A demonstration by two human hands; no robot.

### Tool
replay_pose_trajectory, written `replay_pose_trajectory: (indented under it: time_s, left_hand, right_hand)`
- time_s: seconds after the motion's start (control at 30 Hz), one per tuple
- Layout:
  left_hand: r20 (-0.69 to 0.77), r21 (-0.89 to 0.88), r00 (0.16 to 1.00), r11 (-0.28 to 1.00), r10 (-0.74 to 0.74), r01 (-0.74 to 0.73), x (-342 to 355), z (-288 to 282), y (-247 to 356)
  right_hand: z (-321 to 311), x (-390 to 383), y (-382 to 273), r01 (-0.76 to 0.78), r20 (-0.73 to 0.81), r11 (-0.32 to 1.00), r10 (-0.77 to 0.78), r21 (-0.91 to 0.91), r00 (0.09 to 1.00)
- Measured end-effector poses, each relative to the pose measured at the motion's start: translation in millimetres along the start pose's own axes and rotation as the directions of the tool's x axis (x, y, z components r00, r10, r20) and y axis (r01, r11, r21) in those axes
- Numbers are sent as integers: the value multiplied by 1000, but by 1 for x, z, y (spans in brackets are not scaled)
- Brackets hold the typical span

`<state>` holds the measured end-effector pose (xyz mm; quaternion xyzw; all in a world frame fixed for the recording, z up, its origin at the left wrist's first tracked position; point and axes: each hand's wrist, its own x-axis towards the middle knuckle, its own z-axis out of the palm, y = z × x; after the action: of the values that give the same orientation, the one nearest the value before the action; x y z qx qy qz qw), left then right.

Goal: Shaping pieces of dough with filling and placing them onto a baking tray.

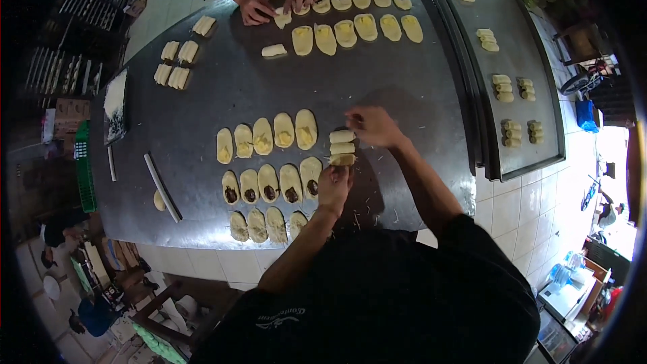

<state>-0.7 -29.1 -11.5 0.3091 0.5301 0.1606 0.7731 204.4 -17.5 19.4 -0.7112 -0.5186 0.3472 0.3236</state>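
Pinching three stacked dough rolls (342, 147) between my left hand (335, 185) at six o'clock and right hand (373, 127) at one, fingers closed on them; flat filled dough ovals (269, 162) crowd nine o'clock on the steel table (404, 87), baking trays (499, 67) at three.

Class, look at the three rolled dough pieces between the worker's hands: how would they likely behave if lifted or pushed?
The rolled dough pieces look soft, so they would probably sag or dent under the fingers. Being rolled, they might unroll or roll if pushed. Both hands, left hand and right hand, bracket them, suggesting support helps.
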Motion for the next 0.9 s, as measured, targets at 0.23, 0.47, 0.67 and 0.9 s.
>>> replay_pose_trajectory:
  time_s: [0.23,0.47,0.67,0.9]
  left_hand:
    - [-121,84,871,879,476,-469,-31,25,26]
    - [112,301,990,947,84,-114,20,-9,4]
    - [199,700,974,681,107,-218,10,-22,54]
    - [479,399,664,531,574,-747,89,-47,24]
  right_hand:
    - [-19,34,4,11,603,998,-47,63,796]
    - [20,-18,16,181,195,965,-144,-188,970]
    - [23,-102,7,-113,-281,986,75,-121,957]
    - [159,-85,-64,-81,-490,749,507,657,709]
